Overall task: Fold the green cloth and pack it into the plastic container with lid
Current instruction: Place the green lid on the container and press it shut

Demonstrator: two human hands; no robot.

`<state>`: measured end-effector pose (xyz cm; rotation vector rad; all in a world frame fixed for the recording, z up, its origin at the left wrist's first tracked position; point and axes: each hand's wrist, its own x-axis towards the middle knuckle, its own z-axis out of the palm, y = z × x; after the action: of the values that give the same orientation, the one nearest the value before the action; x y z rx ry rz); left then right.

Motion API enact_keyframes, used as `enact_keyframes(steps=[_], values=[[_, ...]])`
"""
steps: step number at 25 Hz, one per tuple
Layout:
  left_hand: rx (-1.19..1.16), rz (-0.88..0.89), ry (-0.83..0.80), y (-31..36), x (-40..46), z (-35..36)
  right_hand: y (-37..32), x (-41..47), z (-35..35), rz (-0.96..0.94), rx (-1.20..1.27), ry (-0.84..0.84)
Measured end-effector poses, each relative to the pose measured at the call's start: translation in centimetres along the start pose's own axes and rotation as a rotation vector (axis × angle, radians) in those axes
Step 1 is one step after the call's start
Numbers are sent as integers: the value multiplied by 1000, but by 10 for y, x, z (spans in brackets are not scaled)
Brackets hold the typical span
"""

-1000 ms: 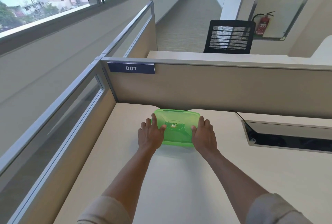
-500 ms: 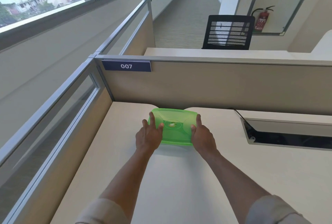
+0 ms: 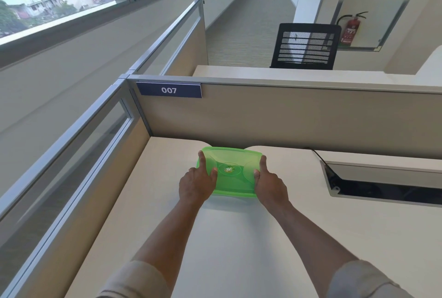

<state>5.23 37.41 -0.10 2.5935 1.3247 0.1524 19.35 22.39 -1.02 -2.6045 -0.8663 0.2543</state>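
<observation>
Gripping the green plastic container (image 3: 230,172) at both short ends, left hand (image 3: 197,184) & right hand (image 3: 270,185) clamped w/ thumbs on the lid. It sits mid-desk (image 3: 239,238) near the partition (image 3: 287,118). Prob light, stiff, slick; hold the rims.

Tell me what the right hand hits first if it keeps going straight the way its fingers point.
Probably the beige partition panel behind the green container; the right hand points away along its right edge.

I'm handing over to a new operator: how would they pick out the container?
Start at the beige partition with the navy 007 plate. Just below it on the white desk sits a translucent green rectangular plastic container, lid on, between the left hand and right hand; nothing else there is green.
</observation>
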Motion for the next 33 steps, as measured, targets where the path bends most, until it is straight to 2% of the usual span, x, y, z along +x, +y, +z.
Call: enact_keyframes(steps=[8,28,30,33], values=[[85,24,52,-1,0,0,6,9,-7,-10,-16,-64],[131,64,-10,-7,9,-4,5,6,-11,-49,-44,-73],[105,32,-7,-5,18,-5,5,7,-12,-49,-49,-71],[-70,-95,21,0,38,-4,5,8,-12,-62,-54,-80]])
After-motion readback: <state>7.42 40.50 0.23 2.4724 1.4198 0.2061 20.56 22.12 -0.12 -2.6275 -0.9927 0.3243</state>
